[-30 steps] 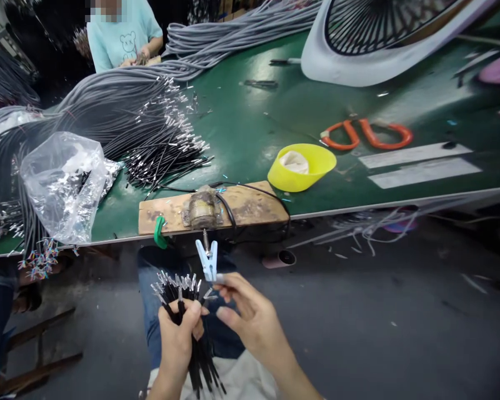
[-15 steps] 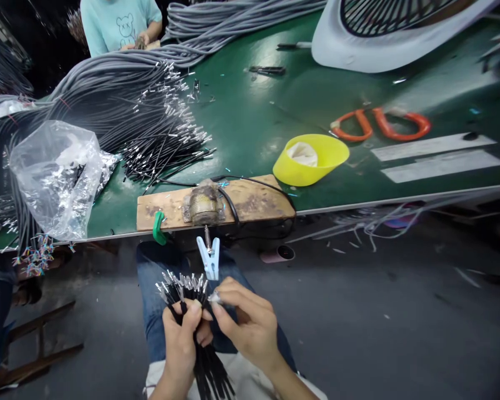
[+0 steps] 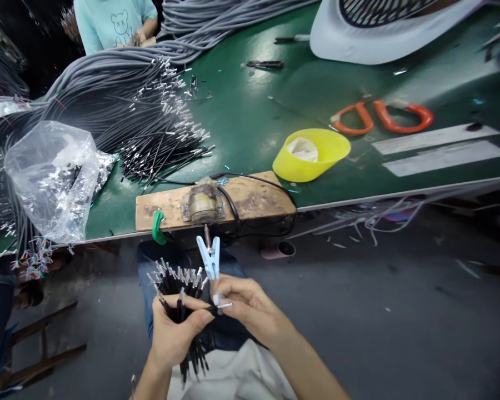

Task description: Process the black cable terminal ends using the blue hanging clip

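Note:
My left hand (image 3: 177, 330) is closed round a bundle of black cables (image 3: 177, 283) with silvery stripped ends fanned upward. One cable end (image 3: 224, 305) sticks out sideways past its thumb, toward the other hand. My right hand (image 3: 250, 305) is pinched at that cable end, with something small and whitish at its fingertips. Just above the fingers, a light blue clothespin (image 3: 209, 256) hangs on the shaft of a small motor (image 3: 204, 203). The motor is fixed on a wooden board (image 3: 258, 197) at the table edge, and a green clamp (image 3: 159, 228) sits at the board's left.
On the green table (image 3: 233, 122) lie grey cables (image 3: 108, 72) with silvery ends and a clear plastic bag (image 3: 52, 178). To the right are a yellow cup (image 3: 312, 155), orange-handled scissors (image 3: 404, 119) and a white fan (image 3: 358, 44). A person (image 3: 114, 22) sits across.
My left hand has turned and shifted left with the bundle, and one cable end now points right. My right fingers have come up against that end. The view has shifted slightly.

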A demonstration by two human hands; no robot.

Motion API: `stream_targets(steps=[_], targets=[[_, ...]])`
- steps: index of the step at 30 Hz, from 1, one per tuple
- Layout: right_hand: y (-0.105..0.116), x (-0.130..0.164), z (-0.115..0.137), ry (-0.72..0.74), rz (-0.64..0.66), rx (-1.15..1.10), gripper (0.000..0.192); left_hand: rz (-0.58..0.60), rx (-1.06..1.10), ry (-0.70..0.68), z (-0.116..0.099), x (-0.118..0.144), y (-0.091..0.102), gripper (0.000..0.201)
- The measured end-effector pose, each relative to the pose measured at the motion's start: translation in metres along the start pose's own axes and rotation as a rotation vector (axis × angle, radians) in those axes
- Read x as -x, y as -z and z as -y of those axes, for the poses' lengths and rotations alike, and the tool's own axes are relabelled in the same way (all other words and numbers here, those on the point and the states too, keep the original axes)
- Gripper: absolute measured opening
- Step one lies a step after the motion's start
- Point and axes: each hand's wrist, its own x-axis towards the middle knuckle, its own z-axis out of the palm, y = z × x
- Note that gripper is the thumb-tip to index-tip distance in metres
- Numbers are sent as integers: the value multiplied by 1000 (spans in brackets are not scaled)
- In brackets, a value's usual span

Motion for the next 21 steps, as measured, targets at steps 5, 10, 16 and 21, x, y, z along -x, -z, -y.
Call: stream_targets(steps=[5, 10, 16, 21], targets=[[8, -8, 12, -25, 99, 57, 28, 40, 21, 166, 1, -15, 12, 22], [8, -12, 13, 134, -153, 325, 26, -6, 43, 130, 10, -17, 16, 26], [-6, -1, -2, 289, -259, 202, 23, -29, 94, 42, 27, -3, 3, 32], [-8, 2, -4, 211, -174, 140, 27, -6, 66, 56, 19, -5, 2, 25]])
